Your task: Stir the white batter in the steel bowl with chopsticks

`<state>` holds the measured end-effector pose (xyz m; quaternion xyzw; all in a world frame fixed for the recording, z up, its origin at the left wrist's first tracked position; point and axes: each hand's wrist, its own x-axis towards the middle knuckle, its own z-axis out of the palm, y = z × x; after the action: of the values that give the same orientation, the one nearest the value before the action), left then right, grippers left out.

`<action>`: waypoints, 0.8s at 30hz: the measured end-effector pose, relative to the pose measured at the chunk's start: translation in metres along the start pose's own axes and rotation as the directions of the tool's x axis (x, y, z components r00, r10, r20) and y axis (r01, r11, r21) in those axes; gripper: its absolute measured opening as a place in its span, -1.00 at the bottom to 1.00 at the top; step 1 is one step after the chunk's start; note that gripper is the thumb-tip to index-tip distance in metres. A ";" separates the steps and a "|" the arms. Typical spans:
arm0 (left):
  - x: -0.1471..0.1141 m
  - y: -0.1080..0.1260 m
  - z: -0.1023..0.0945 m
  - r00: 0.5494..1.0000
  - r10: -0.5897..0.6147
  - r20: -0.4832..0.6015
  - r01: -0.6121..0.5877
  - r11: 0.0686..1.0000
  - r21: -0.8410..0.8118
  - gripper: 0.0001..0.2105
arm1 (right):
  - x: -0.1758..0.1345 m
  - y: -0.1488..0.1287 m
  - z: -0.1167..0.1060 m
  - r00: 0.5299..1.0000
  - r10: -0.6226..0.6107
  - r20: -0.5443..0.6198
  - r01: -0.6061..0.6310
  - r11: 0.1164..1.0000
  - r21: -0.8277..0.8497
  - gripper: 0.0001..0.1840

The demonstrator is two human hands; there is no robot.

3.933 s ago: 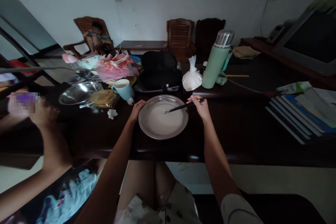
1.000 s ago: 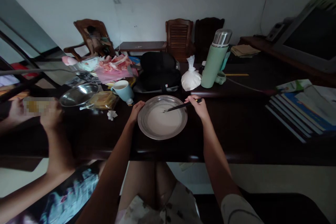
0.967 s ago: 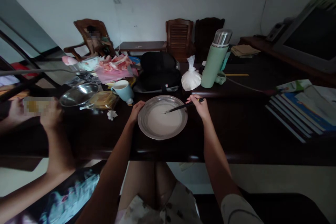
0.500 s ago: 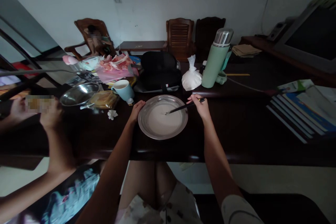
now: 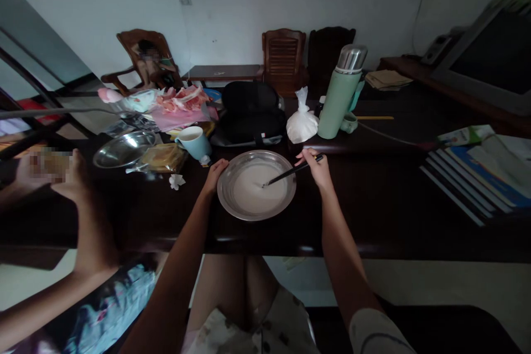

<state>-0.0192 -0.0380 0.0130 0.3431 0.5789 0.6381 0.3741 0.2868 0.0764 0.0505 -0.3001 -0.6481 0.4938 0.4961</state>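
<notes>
A round metal bowl [image 5: 223,194] stands near the front edge of the dark table, with a pale, whitish liquid [image 5: 249,191] inside. My left hand [image 5: 215,174] grips the bowl's left rim, fingers closed along its outside. Beyond the right rim, my right hand [image 5: 314,167] is closed around dark chopsticks [image 5: 286,175]. They slant down to the left, and their tips dip into the liquid near the bowl's middle. Behind the bowl, a knotted clear bag of white powder [image 5: 302,124] sits beside a tall green thermos [image 5: 339,102].
A light-blue mug [image 5: 194,144], a packet of brownish sheets [image 5: 162,159] and a shallow metal basin [image 5: 124,150] stand left. A black case [image 5: 251,113] lies behind the bowl. Books [image 5: 477,182] are stacked right. Another person's hands [image 5: 68,177] hold a blurred item at far left.
The chopstick tips have shifted slightly downward in the liquid. My left hand stays on the rim. The other person's hands have moved a little to the left.
</notes>
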 end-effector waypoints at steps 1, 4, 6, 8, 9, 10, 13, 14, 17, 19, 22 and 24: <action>0.000 0.000 0.000 1.000 0.002 -0.002 -0.002 1.000 0.002 -0.65 | -0.001 0.000 0.001 1.000 0.004 0.031 -0.004 1.000 0.006 -0.52; -0.001 0.001 0.000 1.000 0.000 0.006 0.000 1.000 -0.004 -0.65 | -0.004 -0.002 0.010 0.980 -0.010 0.199 0.009 1.000 0.007 -0.54; -0.001 0.002 0.000 1.000 -0.003 0.009 0.003 1.000 -0.009 -0.65 | -0.005 -0.002 0.014 0.967 -0.032 0.253 0.037 0.999 -0.015 -0.55; -0.002 0.003 0.001 1.000 -0.004 0.008 0.004 1.000 -0.012 -0.65 | -0.003 -0.001 0.012 0.980 -0.029 0.197 0.035 0.999 -0.029 -0.55; -0.003 0.003 0.001 1.000 -0.003 0.006 0.003 1.000 -0.013 -0.64 | -0.002 -0.001 0.009 0.990 -0.017 0.141 0.022 0.999 -0.029 -0.54; -0.003 0.004 0.001 1.000 -0.002 0.003 0.003 1.000 -0.013 -0.64 | -0.001 -0.001 0.006 0.997 -0.005 0.083 0.007 1.000 -0.025 -0.54; -0.003 0.005 0.002 1.000 0.001 0.001 -0.001 1.000 -0.007 -0.64 | 0.001 -0.001 -0.002 1.000 0.006 0.004 -0.006 1.000 -0.019 -0.54; -0.003 0.004 0.002 1.000 0.003 0.002 -0.003 1.000 -0.004 -0.64 | 0.000 -0.001 -0.002 1.000 0.004 0.024 -0.004 1.000 -0.021 -0.54; -0.003 0.004 0.001 1.000 0.011 0.007 -0.011 1.000 0.007 -0.62 | -0.004 -0.002 0.008 0.984 -0.002 0.180 0.007 0.999 -0.031 -0.54; -0.003 0.003 0.001 1.000 0.014 0.009 -0.014 1.000 0.007 -0.63 | -0.006 -0.003 0.015 0.964 -0.021 0.264 0.034 0.998 -0.045 -0.56; -0.003 0.002 0.000 1.000 0.016 -0.001 -0.016 1.000 0.001 -0.64 | -0.005 -0.001 0.014 0.973 -0.043 0.229 0.059 0.996 -0.066 -0.59; -0.003 0.002 0.001 1.000 0.021 -0.012 -0.021 1.000 0.001 -0.65 | -0.002 0.001 0.006 0.993 -0.024 0.114 0.031 0.998 -0.054 -0.60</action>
<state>-0.0176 -0.0403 0.0154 0.3456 0.5777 0.6437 0.3639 0.2817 0.0731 0.0493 -0.2764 -0.6926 0.4850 0.4569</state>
